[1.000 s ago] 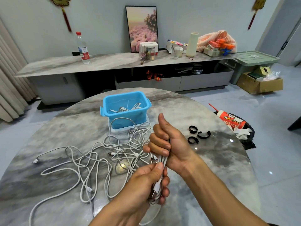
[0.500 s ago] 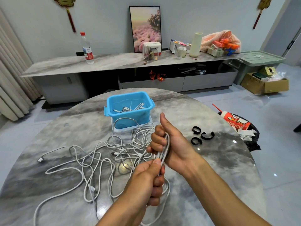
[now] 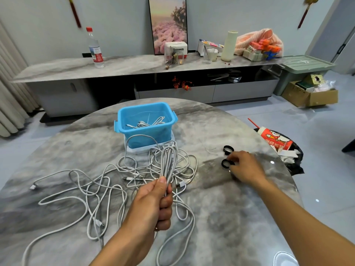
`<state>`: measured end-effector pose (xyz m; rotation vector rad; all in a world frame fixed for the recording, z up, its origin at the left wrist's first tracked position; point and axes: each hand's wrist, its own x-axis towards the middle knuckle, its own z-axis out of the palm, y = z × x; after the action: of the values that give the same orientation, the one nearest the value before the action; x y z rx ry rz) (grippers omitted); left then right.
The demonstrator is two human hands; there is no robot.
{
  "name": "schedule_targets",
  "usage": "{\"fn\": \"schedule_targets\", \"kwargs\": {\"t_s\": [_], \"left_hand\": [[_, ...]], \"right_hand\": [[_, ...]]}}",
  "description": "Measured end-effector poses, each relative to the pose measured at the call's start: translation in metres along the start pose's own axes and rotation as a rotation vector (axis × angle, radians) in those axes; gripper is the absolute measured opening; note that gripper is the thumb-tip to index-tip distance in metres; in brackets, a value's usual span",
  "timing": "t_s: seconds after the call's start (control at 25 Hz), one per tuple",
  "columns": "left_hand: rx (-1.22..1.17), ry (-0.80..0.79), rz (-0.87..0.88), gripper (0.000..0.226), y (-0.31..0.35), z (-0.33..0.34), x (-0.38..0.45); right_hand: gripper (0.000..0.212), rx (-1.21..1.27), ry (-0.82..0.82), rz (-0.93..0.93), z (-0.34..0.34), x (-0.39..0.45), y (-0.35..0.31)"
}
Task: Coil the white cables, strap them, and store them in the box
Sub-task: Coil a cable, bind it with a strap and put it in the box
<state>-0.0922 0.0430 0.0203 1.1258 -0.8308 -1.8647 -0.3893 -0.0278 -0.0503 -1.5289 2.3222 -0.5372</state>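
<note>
Left hand [image 3: 153, 204] fisted, thumb up; right hand [image 3: 245, 167] reaching forward, fingertips pinching.

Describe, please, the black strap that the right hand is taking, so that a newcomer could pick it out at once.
Start at the blue box on the round marble table and look to its right, where small black loops lie. The strap is the ring at the fingertips of the right hand. Its neighbour, the other black ring, lies farther from the person, untouched.

white cables [image 3: 107, 191], blue box [image 3: 146, 129], black straps [image 3: 227, 150], grey marbled table [image 3: 221, 217].
</note>
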Motion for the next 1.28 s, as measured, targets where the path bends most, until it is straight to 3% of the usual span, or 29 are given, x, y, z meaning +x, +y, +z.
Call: {"fn": "schedule_targets", "kwargs": {"t_s": [0.12,0.24,0.32,0.4,0.52,0.6,0.68,0.76,0.88,1.0,1.16,1.28], "left_hand": [[-0.004,0.014,-0.009,0.029,0.000,-0.002,0.001],[-0.002,0.038,-0.013,0.029,0.002,-0.002,0.002],[0.013,0.054,0.007,0.028,0.004,-0.002,0.003],[0.052,0.070,0.036,0.029,0.005,-0.002,0.005],[0.150,0.073,0.104,0.032,0.005,-0.002,0.003],[0.254,0.101,0.143,0.036,0.004,-0.005,0.000],[0.386,0.173,0.173,0.037,0.003,-0.010,0.000],[0.507,0.230,0.225,0.037,0.004,-0.013,0.000],[0.719,0.202,0.402,0.040,0.007,-0.010,-0.004],[0.896,0.200,0.476,0.037,0.010,-0.012,-0.002],[0.783,0.219,0.425,0.032,0.009,-0.011,-0.002],[0.335,0.215,0.168,0.032,0.012,-0.008,-0.002]], "right_hand": [[0.006,-0.215,-0.010,-0.064,0.010,0.001,0.000],[0.018,-0.154,0.037,-0.099,0.005,-0.004,-0.017],[0.017,0.308,-0.079,-0.135,-0.007,-0.015,-0.056],[0.018,0.879,-0.328,-0.237,-0.024,-0.040,-0.104],[0.011,1.228,-0.558,-0.443,-0.040,-0.081,-0.147],[0.009,1.173,-0.552,-0.534,-0.046,-0.103,-0.158],[0.009,1.050,-0.394,-0.622,-0.053,-0.114,-0.165],[0.005,1.048,-0.363,-0.688,-0.056,-0.121,-0.170],[0.007,1.124,-0.541,-0.589,-0.043,-0.130,-0.178],[0.012,1.034,-0.519,-0.428,-0.022,-0.133,-0.180],[0.024,1.002,-0.427,-0.352,-0.016,-0.131,-0.179],[0.030,0.919,-0.301,-0.375,-0.010,-0.135,-0.179]]}}
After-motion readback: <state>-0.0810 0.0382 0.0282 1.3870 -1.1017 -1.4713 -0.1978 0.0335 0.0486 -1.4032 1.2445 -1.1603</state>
